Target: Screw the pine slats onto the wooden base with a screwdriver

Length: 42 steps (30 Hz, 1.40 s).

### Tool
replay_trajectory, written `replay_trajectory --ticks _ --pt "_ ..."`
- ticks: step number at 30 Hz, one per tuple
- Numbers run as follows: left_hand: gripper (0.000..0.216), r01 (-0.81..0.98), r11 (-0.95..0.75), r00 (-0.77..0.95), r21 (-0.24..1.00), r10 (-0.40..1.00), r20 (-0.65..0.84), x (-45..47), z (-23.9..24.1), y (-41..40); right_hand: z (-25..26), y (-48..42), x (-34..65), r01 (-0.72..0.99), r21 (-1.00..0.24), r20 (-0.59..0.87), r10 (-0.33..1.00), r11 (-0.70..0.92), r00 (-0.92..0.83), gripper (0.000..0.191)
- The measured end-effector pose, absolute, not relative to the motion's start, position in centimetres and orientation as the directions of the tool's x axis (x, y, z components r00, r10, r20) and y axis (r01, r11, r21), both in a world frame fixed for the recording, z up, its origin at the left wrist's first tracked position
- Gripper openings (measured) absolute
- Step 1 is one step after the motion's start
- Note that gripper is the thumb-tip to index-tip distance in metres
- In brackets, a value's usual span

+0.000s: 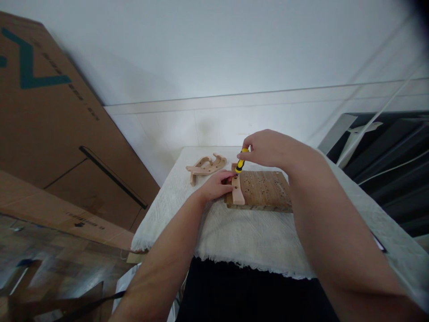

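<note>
A yellow-and-black screwdriver (240, 163) is gripped by its handle in my right hand (263, 147), tilted, with its lower end at a hole near the far end of a pale wooden piece (237, 190). That piece lies along the left end of a brown wooden board (264, 190) dotted with small holes. My left hand (217, 185) holds the pale piece from its left side, thumb and fingers closed against its edge; some fingertips are hidden. To the left, beyond this hand, several pale curved wooden parts (208, 166) lie together, with dark holes in them.
A white fringed cloth (251, 237) covers the table under the board. A white wall (217, 58) stands right behind it. On the left leans a large cardboard box (67, 116). Black ridged material (395, 174) and a white cable are at the right.
</note>
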<state>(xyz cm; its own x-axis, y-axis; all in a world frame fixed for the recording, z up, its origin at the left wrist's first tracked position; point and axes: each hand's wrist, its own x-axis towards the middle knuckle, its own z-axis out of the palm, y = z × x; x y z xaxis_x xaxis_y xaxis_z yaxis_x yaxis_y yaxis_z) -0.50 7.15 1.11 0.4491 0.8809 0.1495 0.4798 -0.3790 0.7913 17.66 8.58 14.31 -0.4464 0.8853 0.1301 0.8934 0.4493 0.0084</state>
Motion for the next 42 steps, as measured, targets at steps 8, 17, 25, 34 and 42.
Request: replay_trajectory --ticks 8,17,25,34,42 --pt "0.031 0.45 -0.398 0.466 0.799 0.868 0.17 -0.5 1.0 7.2 13.9 8.6 17.4 0.913 0.042 0.196 0.893 0.405 -0.405 0.047" --pt "0.029 0.437 -0.401 0.469 0.805 0.865 0.177 -0.5 1.1 7.1 14.3 8.2 17.2 0.931 0.048 0.184 0.913 0.363 -0.365 0.055" --pt "0.039 0.461 -0.361 0.431 0.81 0.89 0.15 -0.4 1.1 7.0 14.9 7.7 17.7 0.916 -0.015 0.234 0.892 0.401 -0.387 0.044" --pt "0.032 0.47 -0.409 0.15 0.782 0.91 0.386 -0.6 0.2 7.5 16.1 7.4 18.9 0.914 -0.075 0.274 0.889 0.399 -0.366 0.037" --pt "0.02 0.256 -0.377 -0.232 0.89 0.87 0.435 -1.8 1.0 7.9 16.8 7.0 19.2 0.914 -0.122 0.273 0.898 0.387 -0.344 0.037"
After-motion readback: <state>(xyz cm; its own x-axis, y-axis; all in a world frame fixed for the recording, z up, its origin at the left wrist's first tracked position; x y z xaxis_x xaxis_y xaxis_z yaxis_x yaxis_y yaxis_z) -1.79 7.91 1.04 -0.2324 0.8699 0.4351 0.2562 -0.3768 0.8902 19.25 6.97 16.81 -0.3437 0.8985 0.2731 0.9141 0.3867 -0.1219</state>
